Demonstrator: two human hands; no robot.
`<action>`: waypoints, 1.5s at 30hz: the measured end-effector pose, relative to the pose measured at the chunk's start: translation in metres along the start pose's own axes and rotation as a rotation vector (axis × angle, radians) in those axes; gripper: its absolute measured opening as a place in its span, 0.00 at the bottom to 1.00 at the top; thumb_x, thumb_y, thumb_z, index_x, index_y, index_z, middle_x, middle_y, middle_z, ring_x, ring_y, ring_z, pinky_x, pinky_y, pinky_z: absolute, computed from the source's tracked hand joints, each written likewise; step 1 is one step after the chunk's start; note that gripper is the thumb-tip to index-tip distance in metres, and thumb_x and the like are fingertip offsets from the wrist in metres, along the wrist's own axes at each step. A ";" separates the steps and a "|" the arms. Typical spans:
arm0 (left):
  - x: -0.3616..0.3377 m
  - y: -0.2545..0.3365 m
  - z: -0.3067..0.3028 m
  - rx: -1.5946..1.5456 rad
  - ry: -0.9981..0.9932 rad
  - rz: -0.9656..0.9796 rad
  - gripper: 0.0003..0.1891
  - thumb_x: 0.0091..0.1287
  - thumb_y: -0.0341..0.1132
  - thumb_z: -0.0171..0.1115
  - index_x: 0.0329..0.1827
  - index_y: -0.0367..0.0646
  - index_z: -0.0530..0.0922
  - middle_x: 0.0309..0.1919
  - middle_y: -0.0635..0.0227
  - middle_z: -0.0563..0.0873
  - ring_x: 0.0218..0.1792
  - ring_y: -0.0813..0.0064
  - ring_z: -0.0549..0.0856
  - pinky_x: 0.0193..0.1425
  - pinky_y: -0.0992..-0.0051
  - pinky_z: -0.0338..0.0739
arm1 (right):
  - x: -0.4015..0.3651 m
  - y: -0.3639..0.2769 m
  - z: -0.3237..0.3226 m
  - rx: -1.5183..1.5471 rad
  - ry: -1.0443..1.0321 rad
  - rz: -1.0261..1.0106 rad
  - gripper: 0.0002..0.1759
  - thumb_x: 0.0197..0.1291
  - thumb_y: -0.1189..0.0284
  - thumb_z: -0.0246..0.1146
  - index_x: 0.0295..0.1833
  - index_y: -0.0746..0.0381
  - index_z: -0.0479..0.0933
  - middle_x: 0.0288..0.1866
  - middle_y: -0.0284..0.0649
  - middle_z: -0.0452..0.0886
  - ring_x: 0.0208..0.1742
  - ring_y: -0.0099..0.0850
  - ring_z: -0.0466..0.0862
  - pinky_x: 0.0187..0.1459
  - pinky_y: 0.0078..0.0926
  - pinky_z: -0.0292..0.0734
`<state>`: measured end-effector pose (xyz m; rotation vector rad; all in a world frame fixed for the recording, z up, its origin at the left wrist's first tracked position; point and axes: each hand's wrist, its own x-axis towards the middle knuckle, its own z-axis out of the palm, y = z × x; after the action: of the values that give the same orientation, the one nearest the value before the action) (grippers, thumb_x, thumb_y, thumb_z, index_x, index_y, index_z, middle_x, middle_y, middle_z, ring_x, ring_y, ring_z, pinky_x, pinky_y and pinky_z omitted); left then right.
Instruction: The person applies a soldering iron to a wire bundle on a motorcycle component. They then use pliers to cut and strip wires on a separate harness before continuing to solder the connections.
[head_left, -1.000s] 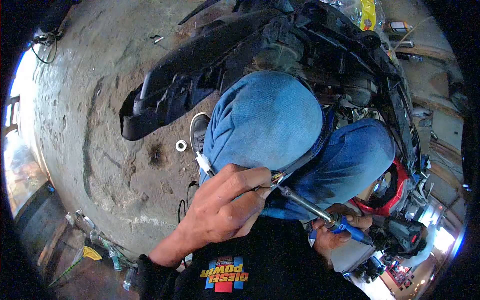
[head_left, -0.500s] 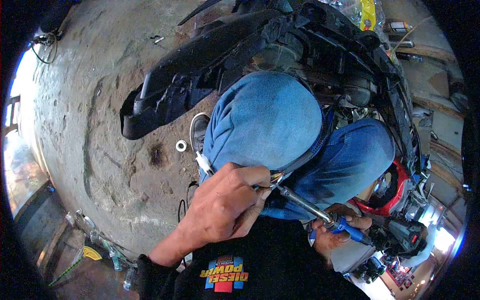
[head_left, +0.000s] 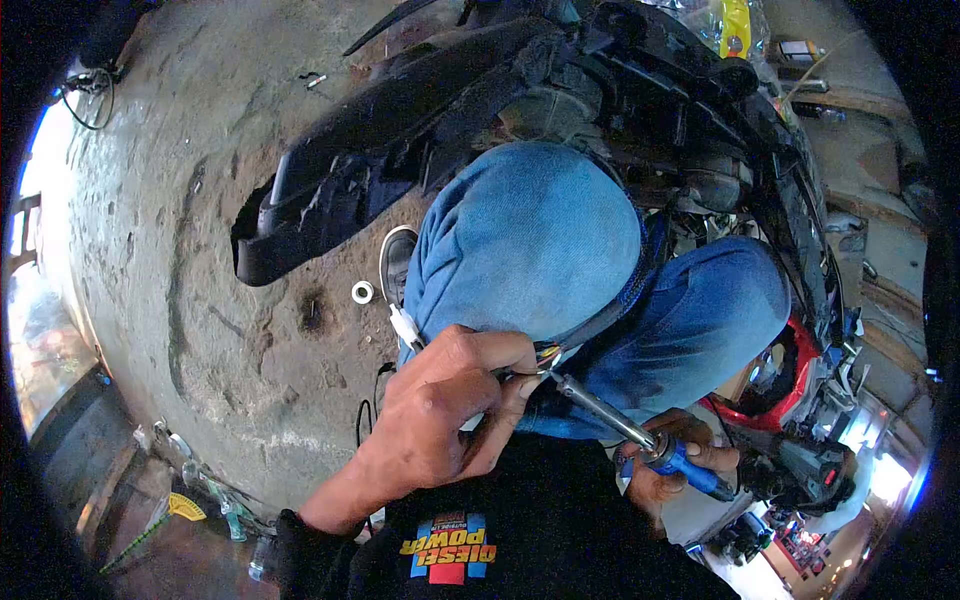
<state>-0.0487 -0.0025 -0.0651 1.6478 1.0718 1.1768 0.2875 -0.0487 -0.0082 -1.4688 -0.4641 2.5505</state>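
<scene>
My left hand (head_left: 440, 410) is closed above the jeans, its thumb and index finger pinching thin coloured wires (head_left: 548, 356) that come out of a dark sheath. A white connector (head_left: 405, 326) sticks out behind the knuckles. On the right, my right hand (head_left: 675, 460) is wrapped round the blue handle of a soldering iron (head_left: 610, 412). The iron's metal shaft slants up to the left, and its tip is at the wires close to my left fingertips. Whether the tip touches them is too small to tell.
A large black plastic vehicle part (head_left: 350, 180) lies beyond my knees. A white ring-shaped roll (head_left: 362, 292) is on the rough floor (head_left: 230, 300) beside my shoe (head_left: 397, 262). A red part (head_left: 790, 385) and dark equipment (head_left: 810, 470) are at the right.
The blue handle and my right fingers have tilted slightly, with the tip still at the wires. My left fingers have shifted a little. The black part appears slightly farther left.
</scene>
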 end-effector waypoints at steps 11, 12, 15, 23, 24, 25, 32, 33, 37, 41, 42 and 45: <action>-0.001 0.001 0.004 -0.069 0.092 -0.083 0.19 0.59 0.17 0.75 0.23 0.40 0.70 0.40 0.59 0.89 0.34 0.65 0.87 0.35 0.71 0.80 | 0.048 0.123 -0.049 -0.251 0.255 -1.317 0.24 0.59 0.69 0.69 0.58 0.72 0.78 0.32 0.51 0.87 0.28 0.34 0.88 0.25 0.30 0.82; -0.001 0.001 0.004 -0.074 0.095 -0.091 0.19 0.59 0.17 0.75 0.22 0.41 0.70 0.40 0.59 0.89 0.34 0.66 0.87 0.35 0.72 0.80 | 0.060 0.143 -0.051 -0.251 0.365 -1.570 0.23 0.58 0.71 0.69 0.57 0.71 0.78 0.32 0.51 0.87 0.28 0.35 0.88 0.25 0.31 0.82; -0.002 0.001 0.005 -0.091 0.107 -0.096 0.19 0.60 0.17 0.75 0.23 0.41 0.69 0.41 0.59 0.88 0.35 0.66 0.88 0.35 0.72 0.80 | 0.065 0.100 -0.008 -0.425 0.421 -1.679 0.20 0.57 0.75 0.71 0.55 0.65 0.78 0.35 0.51 0.88 0.33 0.38 0.90 0.26 0.33 0.84; -0.001 -0.004 0.005 -0.083 0.125 0.023 0.20 0.61 0.15 0.73 0.40 0.42 0.67 0.42 0.56 0.87 0.36 0.66 0.88 0.34 0.71 0.81 | 0.075 0.065 0.034 -0.427 0.400 -1.634 0.18 0.58 0.73 0.70 0.54 0.62 0.77 0.36 0.49 0.86 0.35 0.38 0.89 0.28 0.34 0.83; -0.001 -0.004 0.004 -0.053 0.094 0.041 0.21 0.61 0.15 0.73 0.42 0.42 0.66 0.42 0.56 0.87 0.36 0.65 0.88 0.34 0.71 0.81 | 0.076 0.066 0.034 -0.414 0.400 -1.638 0.18 0.58 0.73 0.70 0.53 0.61 0.77 0.36 0.49 0.85 0.34 0.38 0.88 0.28 0.34 0.83; -0.001 -0.004 0.004 -0.063 0.100 0.035 0.21 0.61 0.15 0.73 0.42 0.42 0.67 0.42 0.56 0.87 0.36 0.65 0.88 0.34 0.71 0.81 | 0.077 0.066 0.035 -0.402 0.400 -1.642 0.18 0.59 0.72 0.70 0.53 0.61 0.76 0.36 0.49 0.85 0.34 0.37 0.88 0.28 0.34 0.82; -0.002 -0.005 0.006 -0.077 0.117 0.034 0.22 0.61 0.15 0.73 0.42 0.42 0.66 0.42 0.56 0.87 0.35 0.65 0.87 0.34 0.72 0.80 | 0.079 0.072 0.034 -0.347 0.410 -1.658 0.17 0.61 0.69 0.69 0.52 0.61 0.75 0.35 0.47 0.82 0.33 0.36 0.85 0.29 0.35 0.80; -0.002 -0.005 0.006 -0.071 0.114 0.034 0.22 0.61 0.15 0.73 0.43 0.42 0.66 0.42 0.56 0.87 0.35 0.65 0.87 0.34 0.72 0.80 | 0.078 0.072 0.033 -0.340 0.408 -1.658 0.16 0.61 0.68 0.68 0.52 0.60 0.75 0.35 0.46 0.81 0.33 0.36 0.85 0.30 0.35 0.80; -0.002 -0.005 0.006 -0.085 0.128 0.028 0.22 0.61 0.15 0.74 0.43 0.42 0.66 0.42 0.56 0.88 0.34 0.65 0.87 0.33 0.71 0.80 | 0.081 0.074 0.031 -0.320 0.407 -1.656 0.16 0.62 0.66 0.68 0.52 0.60 0.75 0.34 0.45 0.80 0.32 0.36 0.84 0.30 0.35 0.79; -0.001 -0.005 0.002 -0.054 0.086 0.024 0.20 0.60 0.16 0.74 0.41 0.41 0.68 0.42 0.56 0.88 0.36 0.65 0.88 0.33 0.71 0.80 | 0.083 0.072 0.032 -0.299 0.407 -1.650 0.16 0.63 0.65 0.67 0.51 0.59 0.74 0.34 0.44 0.78 0.32 0.35 0.82 0.31 0.36 0.78; -0.001 -0.005 0.002 -0.040 0.070 0.026 0.20 0.60 0.16 0.74 0.40 0.40 0.68 0.42 0.56 0.88 0.36 0.65 0.88 0.34 0.71 0.81 | 0.083 0.071 0.033 -0.296 0.412 -1.650 0.16 0.63 0.64 0.67 0.51 0.59 0.74 0.34 0.43 0.78 0.31 0.35 0.82 0.31 0.36 0.77; -0.003 -0.004 0.002 -0.051 0.071 0.000 0.18 0.60 0.16 0.74 0.36 0.39 0.70 0.43 0.57 0.88 0.37 0.64 0.88 0.35 0.70 0.81 | 0.083 0.069 0.033 -0.279 0.404 -1.647 0.16 0.64 0.63 0.67 0.50 0.59 0.73 0.33 0.43 0.77 0.31 0.34 0.81 0.31 0.36 0.76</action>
<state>-0.0477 -0.0040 -0.0700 1.5778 1.0771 1.2608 0.2184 -0.0954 -0.0840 -0.8441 -1.2511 0.8941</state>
